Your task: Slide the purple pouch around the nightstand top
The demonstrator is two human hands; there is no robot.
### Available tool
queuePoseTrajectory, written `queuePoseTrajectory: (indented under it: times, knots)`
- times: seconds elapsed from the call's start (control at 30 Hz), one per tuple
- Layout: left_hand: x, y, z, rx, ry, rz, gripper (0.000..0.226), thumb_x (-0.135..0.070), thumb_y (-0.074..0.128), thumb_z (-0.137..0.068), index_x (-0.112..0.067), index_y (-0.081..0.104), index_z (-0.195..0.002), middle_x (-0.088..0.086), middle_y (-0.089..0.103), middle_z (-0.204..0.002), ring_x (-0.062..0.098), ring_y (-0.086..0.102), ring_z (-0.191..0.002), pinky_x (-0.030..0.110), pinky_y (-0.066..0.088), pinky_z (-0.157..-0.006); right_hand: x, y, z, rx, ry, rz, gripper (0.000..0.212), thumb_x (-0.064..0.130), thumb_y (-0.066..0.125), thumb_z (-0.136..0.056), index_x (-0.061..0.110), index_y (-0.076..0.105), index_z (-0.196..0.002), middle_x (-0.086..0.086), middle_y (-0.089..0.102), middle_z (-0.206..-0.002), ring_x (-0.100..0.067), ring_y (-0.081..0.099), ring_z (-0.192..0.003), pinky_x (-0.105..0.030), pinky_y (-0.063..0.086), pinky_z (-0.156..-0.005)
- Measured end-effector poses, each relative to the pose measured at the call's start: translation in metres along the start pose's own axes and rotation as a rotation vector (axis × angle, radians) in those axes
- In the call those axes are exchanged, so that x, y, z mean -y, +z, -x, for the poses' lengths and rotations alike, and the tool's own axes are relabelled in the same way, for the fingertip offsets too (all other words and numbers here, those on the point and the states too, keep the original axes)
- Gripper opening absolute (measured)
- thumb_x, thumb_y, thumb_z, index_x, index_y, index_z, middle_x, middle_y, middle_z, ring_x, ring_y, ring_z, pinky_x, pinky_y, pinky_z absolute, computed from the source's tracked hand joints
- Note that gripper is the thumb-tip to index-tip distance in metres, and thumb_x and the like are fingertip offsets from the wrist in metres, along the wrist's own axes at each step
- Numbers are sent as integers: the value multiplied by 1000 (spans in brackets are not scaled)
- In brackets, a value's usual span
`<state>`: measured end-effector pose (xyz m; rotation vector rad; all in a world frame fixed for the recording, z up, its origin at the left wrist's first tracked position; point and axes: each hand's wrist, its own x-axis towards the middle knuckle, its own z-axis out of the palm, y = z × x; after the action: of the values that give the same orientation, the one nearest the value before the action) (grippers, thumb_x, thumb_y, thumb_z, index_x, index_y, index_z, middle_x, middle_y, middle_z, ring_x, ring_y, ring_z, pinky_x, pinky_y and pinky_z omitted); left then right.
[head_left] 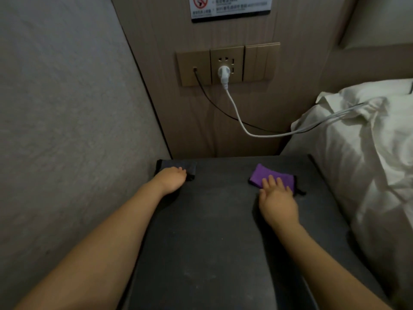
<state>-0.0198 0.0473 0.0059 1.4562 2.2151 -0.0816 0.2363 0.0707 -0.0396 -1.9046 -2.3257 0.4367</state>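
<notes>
A dark bedside table fills the lower middle of the head view. My left hand rests on a dark grey folded cloth at the table's far left corner; its fingers lie fairly straight over the fabric. My right hand lies flat, fingers spread, with the fingertips pressing on a small purple cloth with black trim at the far right of the table. Neither hand curls round anything.
A textured wall stands close on the left. Behind the table is a wooden panel with a socket plate; a white plug and cable and a black cable run to the bed. White bedding borders the table's right side.
</notes>
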Motion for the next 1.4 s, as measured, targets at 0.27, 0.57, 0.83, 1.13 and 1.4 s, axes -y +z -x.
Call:
queuePoseTrajectory:
  times: [0.27,0.57,0.83,1.13,1.4]
  knots:
    - [10,-7,-9,18,43,68,39,-15,29,-98,-2,52,-126,20,45,-140,31,45,-127,31,34,-105,118,39,19,65,-221,-118,50,26,32,-97,14,28,-146,-5,21,-157,-20,15,-145,-36,10,-118]
    - [7,-22,-17,22,26,88,38,-15,35,-95,4,53,-123,24,51,-134,33,49,-124,35,39,-104,187,66,44,151,-392,-178,51,24,30,-97,11,25,-146,-8,18,-157,-21,10,-146,-38,5,-118]
    - [14,-11,-9,-63,29,178,36,-19,38,-96,-2,53,-123,20,55,-130,34,53,-118,32,42,-93,171,70,42,130,-527,-206,47,20,33,-96,16,36,-143,-1,30,-154,-16,19,-144,-32,9,-118]
    - [27,32,3,-259,144,300,48,-9,40,-93,-14,35,-140,4,28,-153,15,22,-143,23,13,-115,68,26,26,111,-341,-91,46,25,33,-97,20,35,-143,5,27,-155,-11,18,-144,-29,10,-118]
    - [20,64,6,-422,154,382,51,-10,41,-93,-12,30,-142,3,23,-154,15,14,-145,35,8,-119,-64,-25,2,24,-44,5,43,16,35,-98,11,39,-141,-5,30,-153,-19,25,-143,-30,22,-113]
